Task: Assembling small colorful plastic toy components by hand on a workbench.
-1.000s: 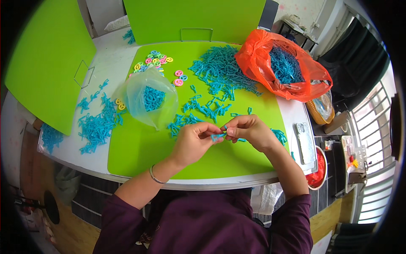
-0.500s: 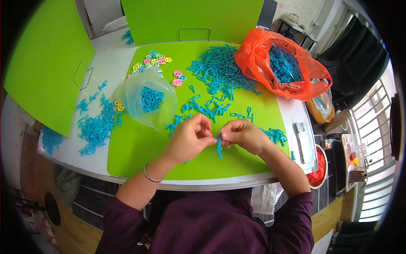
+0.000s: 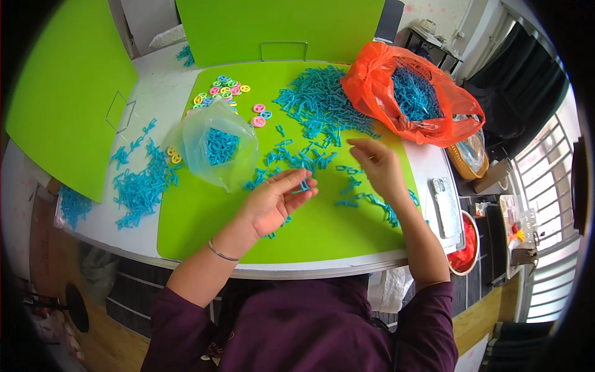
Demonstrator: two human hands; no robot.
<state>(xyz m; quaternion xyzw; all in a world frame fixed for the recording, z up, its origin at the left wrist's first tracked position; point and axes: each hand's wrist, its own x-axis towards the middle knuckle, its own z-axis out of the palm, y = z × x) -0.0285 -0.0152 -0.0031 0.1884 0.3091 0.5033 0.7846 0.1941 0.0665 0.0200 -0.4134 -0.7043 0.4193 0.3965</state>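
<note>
My left hand is palm-up over the green board, its thumb and fingers closed on a small teal plastic link. To the right, my right hand hovers with thumb and fingers apart and nothing visible between them. Beneath and beside it lie loose teal links, and more run along by its wrist. Just beyond my left fingers is a scattered cluster of teal links. Part of that cluster is hidden behind my left hand.
A large teal heap lies at the back beside an open red bag of teal pieces. A clear bag holds more. Pastel rings lie behind it. Another teal pile is left, a phone right.
My hands have moved apart. The right one has lifted away and opened, while the left has turned palm-up with a link. Both had been pinching a teal piece together.
</note>
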